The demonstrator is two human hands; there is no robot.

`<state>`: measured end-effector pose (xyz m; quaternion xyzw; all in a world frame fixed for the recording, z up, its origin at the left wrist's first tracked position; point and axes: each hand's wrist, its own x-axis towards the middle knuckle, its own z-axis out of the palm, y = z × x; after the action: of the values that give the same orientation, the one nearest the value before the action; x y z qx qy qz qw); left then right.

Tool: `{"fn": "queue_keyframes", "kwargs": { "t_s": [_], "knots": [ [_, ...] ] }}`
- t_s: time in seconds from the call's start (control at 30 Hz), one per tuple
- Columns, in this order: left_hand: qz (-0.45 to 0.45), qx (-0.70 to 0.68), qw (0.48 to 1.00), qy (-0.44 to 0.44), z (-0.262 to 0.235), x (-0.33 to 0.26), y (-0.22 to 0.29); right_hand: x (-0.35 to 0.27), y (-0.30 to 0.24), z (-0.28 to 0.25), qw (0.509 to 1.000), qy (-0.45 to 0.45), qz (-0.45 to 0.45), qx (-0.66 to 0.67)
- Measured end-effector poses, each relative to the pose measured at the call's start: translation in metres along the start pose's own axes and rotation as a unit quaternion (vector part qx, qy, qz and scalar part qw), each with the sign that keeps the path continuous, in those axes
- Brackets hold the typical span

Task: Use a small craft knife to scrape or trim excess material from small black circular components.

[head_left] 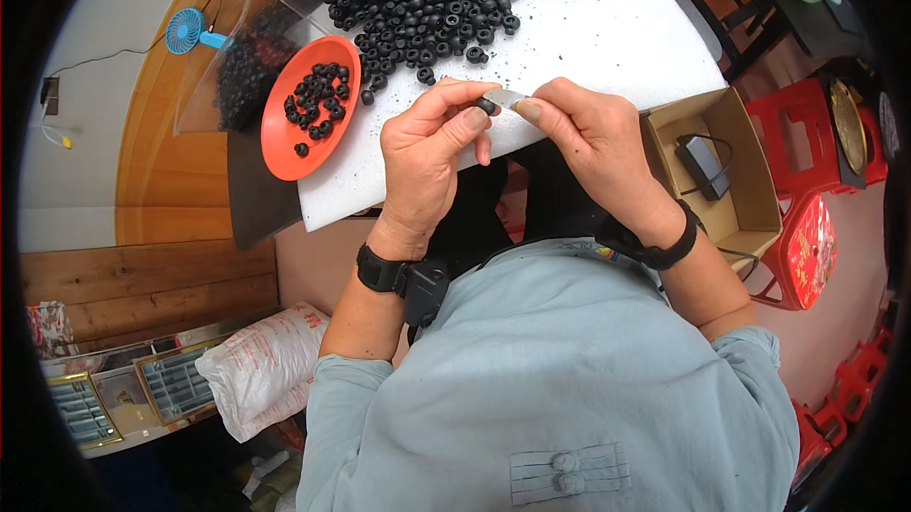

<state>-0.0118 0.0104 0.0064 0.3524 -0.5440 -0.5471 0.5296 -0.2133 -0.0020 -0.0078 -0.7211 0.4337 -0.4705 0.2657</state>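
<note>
Between thumb and fingers, my left hand [432, 147] pinches a small round black part [487, 106] above the table's near edge. My right hand [593, 137] is closed on a short flat metal blade [505, 96], whose tip meets the black part. Beyond my hands lies a big heap of black knob-like parts [418, 0], some with holes in them. To the left, an orange-red oval plate [275, 147] carries several more of these parts.
White foam sheet [607, 56] covers the table, dotted with black crumbs. A cardboard box [759, 199] with a black adapter [702, 167] stands at right, beside red stools [807, 246]. At left are a blue fan [185, 31] and a white sack [266, 370].
</note>
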Motion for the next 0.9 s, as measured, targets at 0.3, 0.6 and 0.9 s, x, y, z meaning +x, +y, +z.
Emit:
{"fn": "queue_keyframes", "kwargs": {
  "t_s": [0.3, 0.6, 0.9],
  "knots": [
    [0.004, 0.018, 1.0, -0.002, 0.0012, 0.0001, 0.0023, 0.0, 0.0016, 0.0011, 1.0, 0.001, -0.016, -0.025],
    [0.006, 0.018, 1.0, -0.011, 0.0007, 0.0015, 0.0021, -0.0014, 0.0033, 0.0034, 0.999, 0.007, -0.026, -0.025],
    [-0.003, -0.002, 1.0, -0.011, 0.0016, 0.0017, 0.0028, -0.0048, 0.0041, 0.0044, 0.999, 0.016, -0.021, 0.034]
  ]
}}
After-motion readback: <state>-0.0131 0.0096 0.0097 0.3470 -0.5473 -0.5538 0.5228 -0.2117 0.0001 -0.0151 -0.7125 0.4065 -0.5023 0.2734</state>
